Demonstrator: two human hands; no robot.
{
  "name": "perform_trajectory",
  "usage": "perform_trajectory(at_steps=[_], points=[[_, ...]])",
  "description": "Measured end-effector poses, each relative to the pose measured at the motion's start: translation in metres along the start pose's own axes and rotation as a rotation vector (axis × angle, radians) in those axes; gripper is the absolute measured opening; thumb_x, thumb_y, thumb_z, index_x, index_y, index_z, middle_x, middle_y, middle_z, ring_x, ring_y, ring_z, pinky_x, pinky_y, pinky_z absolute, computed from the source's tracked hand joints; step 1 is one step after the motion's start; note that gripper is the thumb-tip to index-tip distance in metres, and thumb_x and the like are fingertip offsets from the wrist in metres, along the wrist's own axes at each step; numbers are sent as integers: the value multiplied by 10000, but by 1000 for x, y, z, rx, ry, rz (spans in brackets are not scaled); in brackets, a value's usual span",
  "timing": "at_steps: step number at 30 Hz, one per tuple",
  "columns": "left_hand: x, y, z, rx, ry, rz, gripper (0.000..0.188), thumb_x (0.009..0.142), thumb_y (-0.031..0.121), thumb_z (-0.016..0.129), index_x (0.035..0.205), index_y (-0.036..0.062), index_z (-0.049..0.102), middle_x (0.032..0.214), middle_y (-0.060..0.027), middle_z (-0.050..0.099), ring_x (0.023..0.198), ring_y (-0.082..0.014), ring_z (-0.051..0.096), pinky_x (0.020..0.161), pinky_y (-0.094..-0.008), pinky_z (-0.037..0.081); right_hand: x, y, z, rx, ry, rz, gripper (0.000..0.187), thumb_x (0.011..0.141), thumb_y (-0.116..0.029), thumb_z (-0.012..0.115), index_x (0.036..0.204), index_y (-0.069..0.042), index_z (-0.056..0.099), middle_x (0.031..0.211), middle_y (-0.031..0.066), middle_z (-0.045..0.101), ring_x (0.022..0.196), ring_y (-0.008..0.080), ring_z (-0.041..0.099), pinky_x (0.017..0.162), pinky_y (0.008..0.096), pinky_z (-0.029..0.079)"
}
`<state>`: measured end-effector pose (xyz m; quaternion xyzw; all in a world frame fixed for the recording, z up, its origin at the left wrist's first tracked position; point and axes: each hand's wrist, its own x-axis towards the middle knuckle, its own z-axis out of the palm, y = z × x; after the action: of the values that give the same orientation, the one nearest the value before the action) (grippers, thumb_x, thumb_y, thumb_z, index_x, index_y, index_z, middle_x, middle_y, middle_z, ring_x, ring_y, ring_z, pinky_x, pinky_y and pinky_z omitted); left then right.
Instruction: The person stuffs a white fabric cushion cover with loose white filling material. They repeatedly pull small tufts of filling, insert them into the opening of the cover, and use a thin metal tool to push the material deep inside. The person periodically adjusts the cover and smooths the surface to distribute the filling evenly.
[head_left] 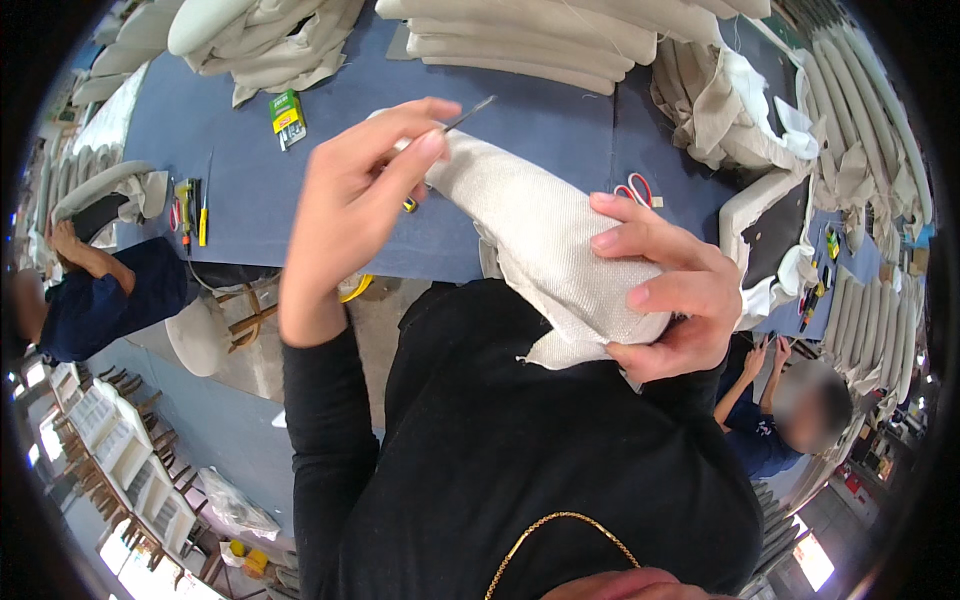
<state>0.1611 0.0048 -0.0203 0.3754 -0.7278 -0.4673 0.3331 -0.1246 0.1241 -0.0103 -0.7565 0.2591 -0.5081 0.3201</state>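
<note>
My left hand [362,190] is raised over the far end of a padded piece covered in cream woven fabric [545,215]. Thumb and forefinger pinch a thin, dark metal tool [470,113], whose tip points up and right; its exact kind is too small to make out. My right hand [680,285] wraps round the near right end of the padded piece, fingers spread over its top and thumb at its lower edge. A loose flap of fabric [565,348] hangs from the near side. The piece is held tilted above the table's front edge, before my chest.
On the blue table [240,225] lie a green-yellow box [287,120], red-handled scissors [634,190] and a yellow screwdriver [203,226]. Stacked cream covers [520,40] line the back. A half-covered panel [765,240] stands right. One co-worker [110,300] is left, another [790,410] right.
</note>
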Motion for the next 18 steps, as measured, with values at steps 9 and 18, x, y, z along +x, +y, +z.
perform_trajectory(at_steps=[9, 18], points=[[-9, 11, 4, 208, -206, -184, 197, 977, 207, 697, 955, 11, 699, 764, -55, 704, 618, -104, 597, 589, -284, 432, -36, 2, -34, 42, 164, 390, 882, 536, -484, 1035, 1154, 50, 703, 1161, 220, 750, 1096, 341, 738, 1012, 443, 540], [44, 26, 91, -283, -533, 286, 792, 776, 464, 872, 1383, 22, 621, 1235, -114, 667, 1083, -211, 615, 889, -327, 471, -41, 16, -1, -176, 499, 275, 404, 1117, -321, 497, 930, 20, 607, 986, 231, 772, 892, 243, 722, 865, 375, 547]])
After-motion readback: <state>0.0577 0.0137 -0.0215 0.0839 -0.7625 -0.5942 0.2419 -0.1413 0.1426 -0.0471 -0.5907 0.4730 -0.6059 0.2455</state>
